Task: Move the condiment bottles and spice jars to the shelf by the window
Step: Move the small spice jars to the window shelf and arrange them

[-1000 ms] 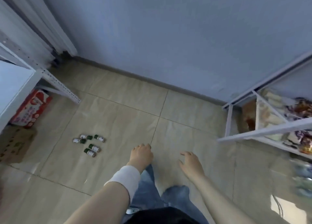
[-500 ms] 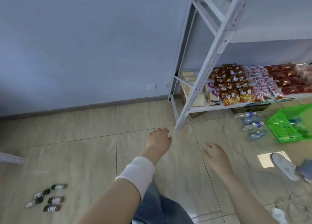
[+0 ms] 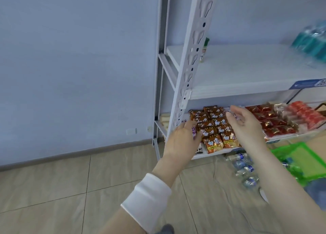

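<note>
A white metal shelf unit (image 3: pixel 187 71) fills the right half of the view. One small jar with a green cap (image 3: pixel 204 50) stands on its middle board, partly hidden behind the front upright. My left hand (image 3: pixel 181 142), with a white band on the wrist, is raised in front of the lower shelf, fingers apart and empty. My right hand (image 3: pixel 247 126) is beside it, also empty with fingers spread. The small bottles on the floor are out of view.
Orange snack packets (image 3: pixel 215 128) and red packets (image 3: pixel 275 122) fill the lower shelf. Water bottles (image 3: pixel 245 168) lie on the tiled floor beside a green basket (image 3: pixel 299 156). A teal shrink-wrapped pack (image 3: pixel 314 41) sits on the middle board at right. A blue wall is on the left.
My view has swung right and up from the floor bottles to the shelf unit. Both hands rose with it and stay empty. The small floor bottles left the frame.
</note>
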The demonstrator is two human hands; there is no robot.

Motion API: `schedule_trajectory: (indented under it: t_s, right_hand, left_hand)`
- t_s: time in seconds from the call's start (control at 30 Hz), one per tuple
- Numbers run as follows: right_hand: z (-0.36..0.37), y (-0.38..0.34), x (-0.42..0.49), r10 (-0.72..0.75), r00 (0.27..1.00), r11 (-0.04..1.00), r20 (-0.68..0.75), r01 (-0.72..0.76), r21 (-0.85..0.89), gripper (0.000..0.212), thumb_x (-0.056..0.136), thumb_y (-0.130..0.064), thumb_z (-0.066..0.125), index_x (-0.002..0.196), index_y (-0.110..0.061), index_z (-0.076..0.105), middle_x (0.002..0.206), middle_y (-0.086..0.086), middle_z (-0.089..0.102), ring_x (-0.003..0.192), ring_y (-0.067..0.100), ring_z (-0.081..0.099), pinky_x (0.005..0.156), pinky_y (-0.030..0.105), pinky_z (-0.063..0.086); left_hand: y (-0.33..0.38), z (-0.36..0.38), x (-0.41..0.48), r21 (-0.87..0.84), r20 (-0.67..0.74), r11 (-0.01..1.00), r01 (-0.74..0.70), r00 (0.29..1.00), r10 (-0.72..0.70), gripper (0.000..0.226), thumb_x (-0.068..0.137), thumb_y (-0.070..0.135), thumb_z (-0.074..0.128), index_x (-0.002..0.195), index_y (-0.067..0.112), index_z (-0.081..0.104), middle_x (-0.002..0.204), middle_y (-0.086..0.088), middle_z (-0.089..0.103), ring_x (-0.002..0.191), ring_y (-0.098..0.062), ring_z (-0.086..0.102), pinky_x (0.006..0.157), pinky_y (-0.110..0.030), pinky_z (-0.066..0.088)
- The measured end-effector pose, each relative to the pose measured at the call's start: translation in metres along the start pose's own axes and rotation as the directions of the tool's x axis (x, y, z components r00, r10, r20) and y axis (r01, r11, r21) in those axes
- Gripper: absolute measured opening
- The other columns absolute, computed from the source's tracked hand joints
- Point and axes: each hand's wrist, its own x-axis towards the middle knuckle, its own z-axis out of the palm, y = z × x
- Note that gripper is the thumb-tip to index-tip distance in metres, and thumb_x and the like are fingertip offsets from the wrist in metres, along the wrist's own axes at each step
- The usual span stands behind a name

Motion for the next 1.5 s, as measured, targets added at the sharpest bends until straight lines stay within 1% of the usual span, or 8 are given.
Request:
schedule_trajectory:
  t_s: [0.33, 0.47, 0.77, 0.93, 1.07, 1.13, 1.33, 1.5]
  right_hand:
    - [-0.024, 0.018, 0.145, -0.057, 0.996, 0.984, 0.067, 0.044, 0.174, 0.037, 0.094, -0.031, 0.05, 0.13, -0.022, 0.049, 0.137, -0.007, 0.05, 0.119, 0.001, 0.043, 0.091, 0.015, 0.031]
    - [-0.031, 0.037, 0.203, -0.097, 0.988, 0.964, 0.117, 0.064, 0.258, 0.035, 0.094, -0.028, 0.051, 0.129, -0.022, 0.051, 0.134, -0.009, 0.052, 0.115, -0.002, 0.044, 0.077, -0.002, 0.028]
    - [-0.034, 0.064, 0.312, -0.207, 0.938, 0.935, 0.278, 0.106, 0.338, 0.035, 0.093, -0.022, 0.055, 0.127, -0.014, 0.053, 0.131, -0.002, 0.055, 0.12, 0.01, 0.05, 0.07, -0.011, 0.031]
    - [-0.006, 0.053, 0.352, -0.242, 0.916, 0.915, 0.32, 0.106, 0.389, 0.036, 0.091, -0.019, 0.058, 0.125, -0.009, 0.054, 0.128, 0.002, 0.058, 0.115, 0.013, 0.053, 0.071, -0.007, 0.034]
    - [0.011, 0.038, 0.386, -0.248, 0.914, 0.917, 0.32, 0.116, 0.381, 0.036, 0.091, -0.022, 0.059, 0.125, -0.011, 0.054, 0.127, 0.001, 0.059, 0.115, 0.015, 0.055, 0.087, 0.015, 0.039]
    - [0.019, 0.033, 0.4, -0.244, 0.916, 0.922, 0.319, 0.117, 0.37, 0.035, 0.091, -0.022, 0.058, 0.124, -0.012, 0.055, 0.126, 0.0, 0.059, 0.115, 0.015, 0.055, 0.09, 0.019, 0.04]
    - [0.041, 0.03, 0.429, -0.264, 0.894, 0.927, 0.362, 0.132, 0.351, 0.036, 0.091, -0.02, 0.058, 0.125, -0.012, 0.054, 0.126, 0.0, 0.059, 0.114, 0.016, 0.057, 0.092, 0.021, 0.04]
    - [0.059, 0.025, 0.444, -0.298, 0.852, 0.915, 0.431, 0.127, 0.383, 0.036, 0.089, -0.019, 0.061, 0.124, -0.012, 0.054, 0.126, 0.0, 0.059, 0.113, 0.015, 0.056, 0.089, 0.02, 0.039]
  left_hand:
    - [0.056, 0.032, 0.141, -0.058, -0.175, 0.998, -0.016, 0.985, 0.005, 0.038, 0.093, 0.027, 0.049, 0.13, 0.018, 0.046, 0.131, 0.0, 0.053, 0.119, -0.017, 0.05, 0.093, -0.028, 0.041]
    - [0.068, 0.051, 0.195, -0.064, -0.269, 0.997, 0.046, 0.961, -0.062, 0.041, 0.093, 0.026, 0.051, 0.132, 0.014, 0.042, 0.131, -0.003, 0.052, 0.122, -0.017, 0.048, 0.095, -0.024, 0.036]
    - [0.07, 0.068, 0.284, -0.101, -0.413, 0.929, 0.355, 0.835, -0.364, 0.057, 0.09, 0.029, 0.056, 0.139, 0.015, 0.031, 0.138, -0.006, 0.044, 0.126, -0.021, 0.043, 0.102, -0.032, 0.034]
    - [0.06, 0.061, 0.321, -0.113, -0.434, 0.895, 0.432, 0.789, -0.436, 0.06, 0.088, 0.032, 0.058, 0.139, 0.017, 0.03, 0.138, -0.005, 0.043, 0.126, -0.021, 0.042, 0.1, -0.032, 0.035]
    - [0.054, 0.051, 0.352, -0.11, -0.481, 0.927, 0.358, 0.797, -0.365, 0.064, 0.085, 0.029, 0.064, 0.138, 0.011, 0.032, 0.138, -0.008, 0.045, 0.126, -0.021, 0.042, 0.098, -0.028, 0.034]
    - [0.048, 0.05, 0.365, -0.133, -0.454, 0.917, 0.376, 0.799, -0.393, 0.067, 0.083, 0.031, 0.066, 0.138, 0.011, 0.032, 0.138, -0.007, 0.044, 0.127, -0.022, 0.042, 0.099, -0.029, 0.034]
    - [0.035, 0.052, 0.385, -0.164, -0.431, 0.876, 0.454, 0.765, -0.478, 0.067, 0.077, 0.035, 0.072, 0.131, 0.014, 0.04, 0.129, -0.004, 0.052, 0.119, -0.021, 0.048, 0.098, -0.034, 0.042]
    - [0.034, 0.051, 0.395, -0.145, -0.451, 0.877, 0.459, 0.758, -0.471, 0.049, 0.077, 0.031, 0.071, 0.118, 0.014, 0.049, 0.118, -0.003, 0.058, 0.109, -0.021, 0.054, 0.086, -0.029, 0.042]
